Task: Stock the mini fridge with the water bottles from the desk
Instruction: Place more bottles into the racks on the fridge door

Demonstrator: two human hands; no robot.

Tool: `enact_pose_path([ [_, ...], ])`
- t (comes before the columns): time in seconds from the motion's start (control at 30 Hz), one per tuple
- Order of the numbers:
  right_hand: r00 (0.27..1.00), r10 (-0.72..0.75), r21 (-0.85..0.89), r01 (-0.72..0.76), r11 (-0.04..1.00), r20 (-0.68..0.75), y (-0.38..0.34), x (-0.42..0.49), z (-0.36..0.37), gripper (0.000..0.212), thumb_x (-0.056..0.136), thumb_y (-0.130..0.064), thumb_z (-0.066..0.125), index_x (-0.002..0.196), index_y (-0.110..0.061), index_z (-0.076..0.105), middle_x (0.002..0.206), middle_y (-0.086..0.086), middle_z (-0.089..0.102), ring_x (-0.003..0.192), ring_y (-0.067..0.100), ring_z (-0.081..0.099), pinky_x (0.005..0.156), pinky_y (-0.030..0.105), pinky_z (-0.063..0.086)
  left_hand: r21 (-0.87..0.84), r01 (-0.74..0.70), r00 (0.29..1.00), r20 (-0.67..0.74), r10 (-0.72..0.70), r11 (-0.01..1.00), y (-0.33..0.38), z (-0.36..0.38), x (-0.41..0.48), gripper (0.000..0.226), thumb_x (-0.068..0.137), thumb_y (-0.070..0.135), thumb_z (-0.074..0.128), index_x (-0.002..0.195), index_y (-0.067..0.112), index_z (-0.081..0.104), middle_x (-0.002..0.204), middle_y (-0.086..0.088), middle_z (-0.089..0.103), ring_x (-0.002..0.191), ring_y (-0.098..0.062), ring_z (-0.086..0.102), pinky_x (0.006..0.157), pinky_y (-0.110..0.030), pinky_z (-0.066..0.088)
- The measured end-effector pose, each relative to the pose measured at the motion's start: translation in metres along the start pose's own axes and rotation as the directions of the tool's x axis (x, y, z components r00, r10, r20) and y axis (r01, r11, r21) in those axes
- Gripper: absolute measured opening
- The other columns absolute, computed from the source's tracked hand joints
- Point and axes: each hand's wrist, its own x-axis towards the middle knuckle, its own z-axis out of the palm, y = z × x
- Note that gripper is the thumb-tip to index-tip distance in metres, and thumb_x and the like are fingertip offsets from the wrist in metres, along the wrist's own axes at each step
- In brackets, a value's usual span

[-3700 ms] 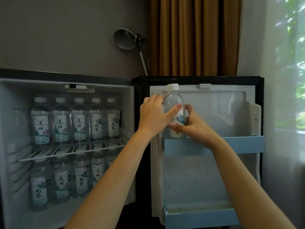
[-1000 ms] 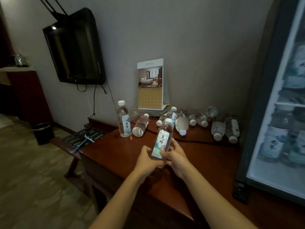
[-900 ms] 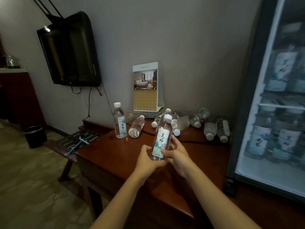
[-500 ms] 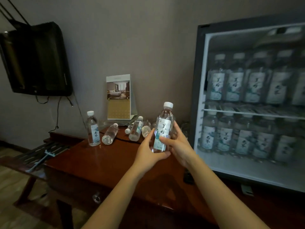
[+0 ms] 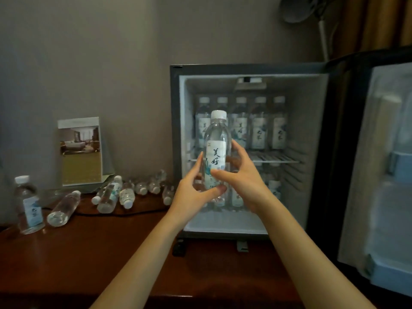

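I hold one clear water bottle (image 5: 215, 139) with a white cap upright in front of the open mini fridge (image 5: 254, 85). My left hand (image 5: 191, 192) grips its lower part from the left, and my right hand (image 5: 243, 181) grips it from the right. Inside the fridge, several bottles (image 5: 258, 128) stand in a row on the wire shelf, with more below, partly hidden by my hands. On the wooden desk (image 5: 89, 253), one bottle (image 5: 27, 204) stands upright at the far left and several lie on their sides (image 5: 111, 195) against the wall.
The fridge door (image 5: 383, 175) hangs open at the right, with pale blue door shelves. A standing card with a room photo (image 5: 80, 152) leans against the wall behind the lying bottles. A lamp (image 5: 298, 7) and brown curtain are at the top right.
The view has swung right from the desk to the fridge. Both hands have carried the bottle up and rightward, from above the desk to in front of the fridge opening.
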Motion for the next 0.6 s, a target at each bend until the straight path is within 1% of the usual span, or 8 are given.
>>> enact_pose_path([
  [0.03, 0.999, -0.022, -0.009, 0.022, 1.0, -0.025, -0.008, -0.004, -0.011, 0.084, 0.079, -0.006, 0.071, 0.144, -0.034, 0.025, 0.12, -0.004, 0.054, 0.1, 0.009, 0.063, 0.067, 0.019, 0.056, 0.002, -0.028, 0.999, 0.018, 0.027, 1.0, 0.008, 0.01, 0.004, 0.096, 0.066, 0.037, 0.079, 0.144, 0.043, 0.023, 0.131, 0.013, 0.052, 0.119, -0.007, 0.049, 0.091, -0.026, 0.049],
  [0.1, 0.996, -0.065, -0.026, 0.063, 0.998, -0.066, -0.025, -0.012, -0.032, 0.083, 0.08, -0.006, 0.071, 0.143, -0.036, 0.025, 0.122, -0.001, 0.055, 0.101, 0.013, 0.065, 0.071, 0.024, 0.057, -0.014, -0.086, 0.995, 0.045, 0.087, 0.996, 0.025, 0.031, 0.011, 0.098, 0.061, 0.044, 0.078, 0.143, 0.044, 0.023, 0.134, 0.011, 0.051, 0.122, -0.009, 0.049, 0.095, -0.033, 0.05],
  [0.17, 0.988, -0.112, -0.054, 0.107, 0.993, -0.102, -0.044, -0.022, -0.052, 0.082, 0.08, -0.005, 0.071, 0.142, -0.036, 0.027, 0.124, 0.002, 0.056, 0.099, 0.016, 0.067, 0.076, 0.031, 0.058, -0.031, -0.147, 0.987, 0.054, 0.149, 0.989, 0.043, 0.053, 0.015, 0.1, 0.06, 0.045, 0.078, 0.143, 0.042, 0.024, 0.131, 0.01, 0.054, 0.118, -0.01, 0.053, 0.096, -0.036, 0.05],
  [0.23, 0.976, -0.172, -0.117, 0.156, 0.981, -0.134, -0.065, -0.034, -0.073, 0.079, 0.08, -0.006, 0.071, 0.139, -0.039, 0.03, 0.125, 0.003, 0.057, 0.097, 0.018, 0.068, 0.079, 0.037, 0.058, -0.07, -0.2, 0.977, 0.066, 0.205, 0.977, 0.063, 0.078, 0.017, 0.099, 0.06, 0.045, 0.077, 0.143, 0.042, 0.023, 0.129, 0.01, 0.056, 0.112, -0.008, 0.058, 0.092, -0.035, 0.052],
  [0.37, 0.932, -0.304, -0.28, 0.244, 0.929, -0.197, -0.109, -0.064, -0.115, 0.074, 0.08, -0.005, 0.069, 0.134, -0.041, 0.032, 0.118, 0.004, 0.061, 0.092, 0.018, 0.07, 0.076, 0.033, 0.058, -0.229, -0.303, 0.938, 0.099, 0.332, 0.925, 0.108, 0.13, 0.017, 0.093, 0.066, 0.032, 0.074, 0.145, 0.035, 0.024, 0.116, 0.003, 0.061, 0.094, -0.008, 0.067, 0.077, -0.024, 0.055],
  [0.43, 0.909, -0.333, -0.317, 0.249, 0.915, -0.248, -0.128, -0.082, -0.137, 0.074, 0.081, -0.002, 0.067, 0.136, -0.035, 0.032, 0.115, 0.005, 0.062, 0.092, 0.016, 0.07, 0.073, 0.03, 0.058, -0.325, -0.319, 0.916, 0.136, 0.378, 0.89, 0.125, 0.159, 0.017, 0.092, 0.068, 0.025, 0.074, 0.145, 0.032, 0.024, 0.115, 0.0, 0.062, 0.094, -0.012, 0.068, 0.078, -0.025, 0.056],
  [0.53, 0.864, -0.381, -0.359, 0.258, 0.897, -0.33, -0.152, -0.108, -0.17, 0.07, 0.081, -0.003, 0.065, 0.14, -0.025, 0.032, 0.112, 0.005, 0.064, 0.093, 0.015, 0.069, 0.072, 0.029, 0.058, -0.387, -0.366, 0.873, 0.172, 0.456, 0.847, 0.147, 0.206, 0.019, 0.091, 0.074, 0.015, 0.075, 0.146, 0.032, 0.022, 0.126, -0.007, 0.058, 0.1, -0.016, 0.067, 0.083, -0.033, 0.056],
  [0.6, 0.818, -0.422, -0.397, 0.264, 0.879, -0.391, -0.164, -0.119, -0.191, 0.069, 0.082, -0.005, 0.065, 0.141, -0.022, 0.032, 0.113, 0.006, 0.064, 0.094, 0.017, 0.069, 0.075, 0.032, 0.058, -0.404, -0.397, 0.845, 0.189, 0.5, 0.824, 0.162, 0.237, 0.021, 0.089, 0.076, 0.014, 0.074, 0.143, 0.039, 0.02, 0.125, -0.002, 0.058, 0.101, -0.014, 0.066, 0.085, -0.033, 0.056],
])
